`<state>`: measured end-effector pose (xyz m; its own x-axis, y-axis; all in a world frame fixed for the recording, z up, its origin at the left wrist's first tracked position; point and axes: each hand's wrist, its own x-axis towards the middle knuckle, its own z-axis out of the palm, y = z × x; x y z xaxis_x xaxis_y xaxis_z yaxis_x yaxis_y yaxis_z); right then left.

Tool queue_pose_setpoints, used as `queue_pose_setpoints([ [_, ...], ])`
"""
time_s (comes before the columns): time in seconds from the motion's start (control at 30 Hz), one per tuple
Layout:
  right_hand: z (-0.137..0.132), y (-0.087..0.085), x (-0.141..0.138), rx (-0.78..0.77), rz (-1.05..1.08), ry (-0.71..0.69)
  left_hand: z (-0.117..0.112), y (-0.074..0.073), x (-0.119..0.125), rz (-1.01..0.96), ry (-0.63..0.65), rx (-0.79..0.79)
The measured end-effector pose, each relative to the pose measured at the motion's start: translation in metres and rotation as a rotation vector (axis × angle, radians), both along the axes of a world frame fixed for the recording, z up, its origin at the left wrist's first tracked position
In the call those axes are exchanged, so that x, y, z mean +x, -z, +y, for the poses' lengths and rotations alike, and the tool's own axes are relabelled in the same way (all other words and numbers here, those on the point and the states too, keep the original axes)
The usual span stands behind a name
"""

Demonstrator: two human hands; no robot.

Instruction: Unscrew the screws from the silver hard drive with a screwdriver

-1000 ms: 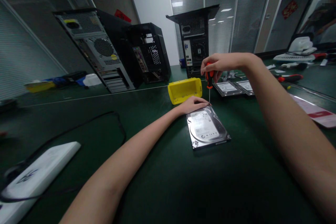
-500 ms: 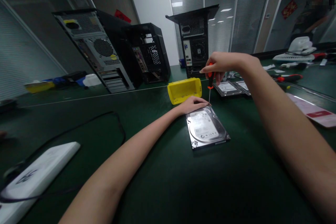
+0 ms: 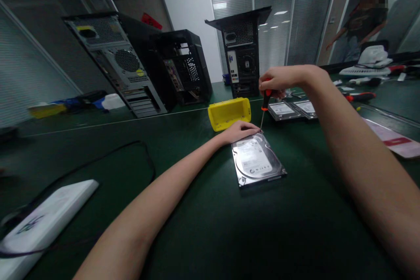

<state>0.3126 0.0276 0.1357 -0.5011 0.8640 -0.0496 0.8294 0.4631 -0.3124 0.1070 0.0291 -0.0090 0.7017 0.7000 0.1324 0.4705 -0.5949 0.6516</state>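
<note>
A silver hard drive (image 3: 254, 157) with a white label lies flat on the dark green table. My left hand (image 3: 239, 132) grips its far edge, fingers reaching to the far right corner. Above that corner, my right hand (image 3: 278, 82) is closed around the red and black handle of a screwdriver (image 3: 265, 104). The screwdriver leans slightly, its thin shaft pointing down and the tip at the corner beside my left fingertips. Whatever sits under the tip is too small to make out. Just behind my left hand stands a yellow plastic bin (image 3: 229, 113).
Two more hard drives (image 3: 284, 110) lie behind the screwdriver. Computer cases (image 3: 241, 52) stand along the back. A white power strip (image 3: 49, 210) with a black cable is at left. Pliers (image 3: 361, 96) and a pink-white sheet (image 3: 392, 138) lie at right. Another person (image 3: 364, 22) stands beyond the glass.
My right hand has shifted slightly right, and the screwdriver's handle now leans more to the right. My left hand and the hard drive keep their places. The person behind the glass has moved left.
</note>
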Motion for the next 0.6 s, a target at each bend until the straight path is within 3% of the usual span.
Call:
queue_pose_setpoints([
  [0.27, -0.015, -0.005, -0.009, -0.104, 0.078, -0.041, -0.002, -0.002, 0.001, 0.012, -0.017, -0.005],
  [0.5, -0.011, -0.001, -0.019, 0.103, 0.072, -0.101, -0.003, -0.003, 0.001, 0.001, 0.001, -0.01],
  [0.6, -0.008, 0.002, -0.021, 0.099, 0.127, -0.14, -0.002, -0.003, 0.001, 0.01, -0.003, -0.016],
])
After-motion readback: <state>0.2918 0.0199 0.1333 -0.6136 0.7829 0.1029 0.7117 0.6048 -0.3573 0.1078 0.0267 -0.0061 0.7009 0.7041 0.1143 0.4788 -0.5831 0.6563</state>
